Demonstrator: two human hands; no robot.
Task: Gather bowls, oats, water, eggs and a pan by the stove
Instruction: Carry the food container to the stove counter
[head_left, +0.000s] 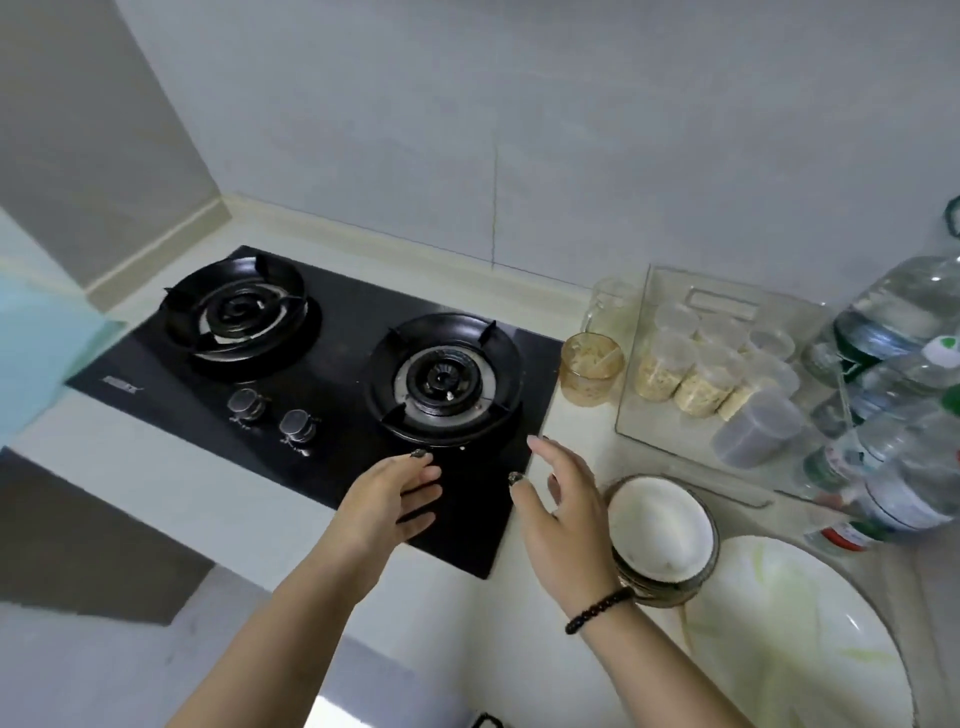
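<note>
1. Head view, what is done: to the right of the stove (311, 374) the stacked bowls (660, 525) stand on the counter (582, 447), with a big white plate (789, 623) just beside them. The cups of oats (691, 374) sit on a clear tray (727, 441), and an amber glass (592, 374) with oats stands between tray and stove. The water bottles (893, 374) are at the far right.
2. What is left, as I judge: I see no eggs and no pan; both burners are bare.
3. The hands: the left hand (389, 499) hovers over the front of the stove, fingers straight and relaxed, holding nothing. The right hand (561, 499) is also loosely spread and empty, just beside the bowls; whether it touches them I cannot tell.
4. Edges and room: the right side is crowded up to the wall. The bowls stand near the front edge of the counter. Free room is on the stove itself and on the counter strip in front of it.
</note>
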